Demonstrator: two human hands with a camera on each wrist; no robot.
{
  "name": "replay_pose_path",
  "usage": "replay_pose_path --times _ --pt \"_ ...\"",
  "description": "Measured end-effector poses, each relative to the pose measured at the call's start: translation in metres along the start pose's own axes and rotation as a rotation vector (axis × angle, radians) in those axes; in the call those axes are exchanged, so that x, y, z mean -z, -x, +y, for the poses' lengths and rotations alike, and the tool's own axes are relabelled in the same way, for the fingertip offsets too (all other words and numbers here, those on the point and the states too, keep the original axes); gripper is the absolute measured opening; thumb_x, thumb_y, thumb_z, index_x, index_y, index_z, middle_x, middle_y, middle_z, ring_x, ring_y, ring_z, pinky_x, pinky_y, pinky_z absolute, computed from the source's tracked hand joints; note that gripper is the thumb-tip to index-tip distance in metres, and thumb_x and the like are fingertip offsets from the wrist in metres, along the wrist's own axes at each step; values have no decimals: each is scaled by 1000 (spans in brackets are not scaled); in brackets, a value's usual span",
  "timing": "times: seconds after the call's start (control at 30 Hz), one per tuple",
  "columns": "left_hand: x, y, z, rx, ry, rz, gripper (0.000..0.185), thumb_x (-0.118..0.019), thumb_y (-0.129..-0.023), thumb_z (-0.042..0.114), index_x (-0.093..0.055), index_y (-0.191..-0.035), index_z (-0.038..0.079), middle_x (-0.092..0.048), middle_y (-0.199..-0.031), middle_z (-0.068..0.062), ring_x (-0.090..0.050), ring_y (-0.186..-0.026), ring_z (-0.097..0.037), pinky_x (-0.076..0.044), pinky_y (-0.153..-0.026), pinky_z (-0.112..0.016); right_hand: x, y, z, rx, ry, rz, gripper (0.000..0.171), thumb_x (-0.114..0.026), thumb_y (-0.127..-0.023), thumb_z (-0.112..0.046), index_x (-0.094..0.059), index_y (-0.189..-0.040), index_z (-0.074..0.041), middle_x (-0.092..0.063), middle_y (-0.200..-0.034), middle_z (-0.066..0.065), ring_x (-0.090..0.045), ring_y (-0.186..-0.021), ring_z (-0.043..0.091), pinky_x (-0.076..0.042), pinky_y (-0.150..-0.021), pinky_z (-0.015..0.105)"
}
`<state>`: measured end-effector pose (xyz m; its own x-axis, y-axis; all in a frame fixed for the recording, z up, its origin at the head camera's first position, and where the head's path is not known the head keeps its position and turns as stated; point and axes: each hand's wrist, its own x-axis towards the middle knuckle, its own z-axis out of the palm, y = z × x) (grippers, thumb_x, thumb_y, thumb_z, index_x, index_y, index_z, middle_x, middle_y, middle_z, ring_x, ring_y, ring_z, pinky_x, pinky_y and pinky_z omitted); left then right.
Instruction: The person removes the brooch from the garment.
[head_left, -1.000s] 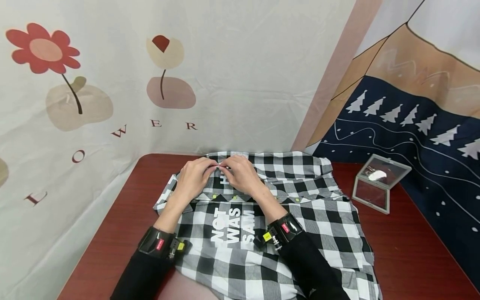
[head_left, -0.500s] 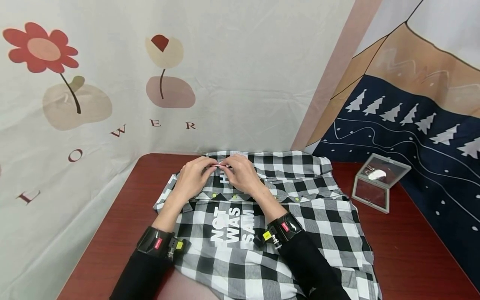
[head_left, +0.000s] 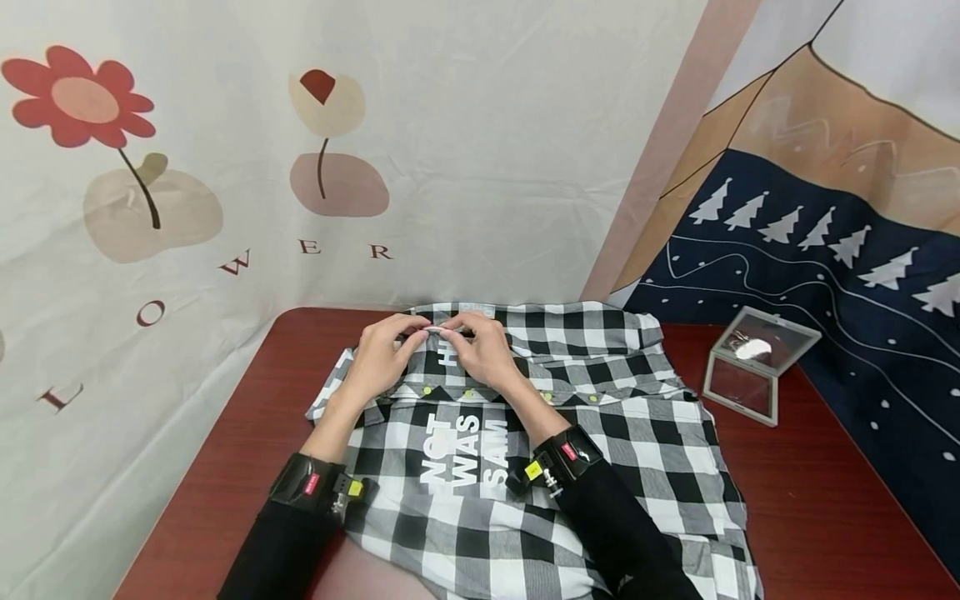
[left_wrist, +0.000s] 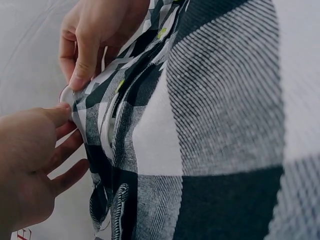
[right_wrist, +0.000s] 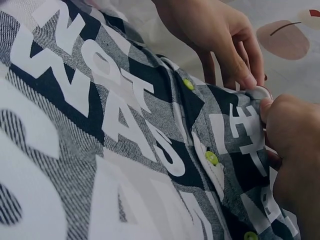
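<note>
Left hand point(head_left: 380, 358) and right hand point(head_left: 487, 354) both pinching the collar edge of a checked shirt point(head_left: 600, 450), spread on a red table point(head_left: 225, 450), small mirror box point(head_left: 757, 362) nearby

a red-brown table point(head_left: 225, 450) is seen, set against hung cloth at the back and on both sides. a black-and-white checked shirt point(head_left: 645, 450) is spread flat across its middle, from the far edge down to the near edge, with white letters printed on it and small yellow-green buttons in a row. a small glass box point(head_left: 756, 367) with a mirrored face is placed on the table to the right of the shirt, near but apart from it.
</note>
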<state>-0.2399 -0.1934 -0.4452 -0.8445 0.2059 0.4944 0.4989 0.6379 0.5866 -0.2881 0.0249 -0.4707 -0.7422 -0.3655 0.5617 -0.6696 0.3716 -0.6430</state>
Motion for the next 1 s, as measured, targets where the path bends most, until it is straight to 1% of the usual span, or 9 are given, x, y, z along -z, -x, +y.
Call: replay_pose_path --times 0.13,0.27,0.37,0.47,0.57,0.7,1.0 --pt "-1 0 -1 11 29 7 25 -76 -109 10 -80 -131 -1 -82 -121 -19 -81 -104 -34 -69 -93 -53 -2 2 1 -96 -82 7 10 -80 -108 -18 -86 -112 -11 -85 -112 12 -82 -94 26 -63 -80 28" --pt "-1 1 -3 22 34 10 24 -76 -109 11 -81 -130 1 -83 -121 -18 -82 -105 -34 -69 -94 -53 -2 4 3 -144 -158 16 10 -81 -107 -18 -86 -111 -11 -85 -111 13 -80 -87 23 -60 -76 24" --pt "-2 1 -3 27 34 10 22 -76 -109 10 -82 -129 2 -83 -121 -18 -82 -106 -35 -69 -95 -52 -2 5 3 -151 -184 21 9 -81 -107 -18 -87 -110 -11 -85 -108 12 -76 -82 18 -58 -73 23" --pt "-2 1 -3 30 31 10 20 -76 -109 9 -82 -126 2 -83 -119 -19 -82 -105 -35 -69 -94 -53 -2 5 4 -149 -186 18 9 -81 -107 -17 -87 -110 -12 -85 -105 12 -73 -79 12 -57 -72 22" --pt "-2 1 -2 33 24 13 18 -76 -108 8 -82 -124 1 -83 -116 -19 -82 -104 -36 -69 -94 -54 -1 5 3 -153 -188 10 9 -81 -107 -17 -87 -110 -12 -85 -104 11 -70 -76 10 -56 -72 22" --pt "-1 1 -1 35 18 16 17 -76 -108 7 -82 -123 1 -83 -116 -19 -82 -104 -35 -69 -94 -54 -1 4 2 -162 -190 2 10 -80 -107 -19 -88 -111 -13 -85 -104 10 -70 -73 11 -56 -71 23" --pt "-1 1 0 35 9 22 16 -76 -108 8 -83 -122 2 -84 -116 -18 -82 -103 -35 -69 -93 -52 1 2 1 -162 -172 -21 12 -80 -108 -21 -87 -114 -13 -85 -104 10 -73 -77 16 -57 -72 26"
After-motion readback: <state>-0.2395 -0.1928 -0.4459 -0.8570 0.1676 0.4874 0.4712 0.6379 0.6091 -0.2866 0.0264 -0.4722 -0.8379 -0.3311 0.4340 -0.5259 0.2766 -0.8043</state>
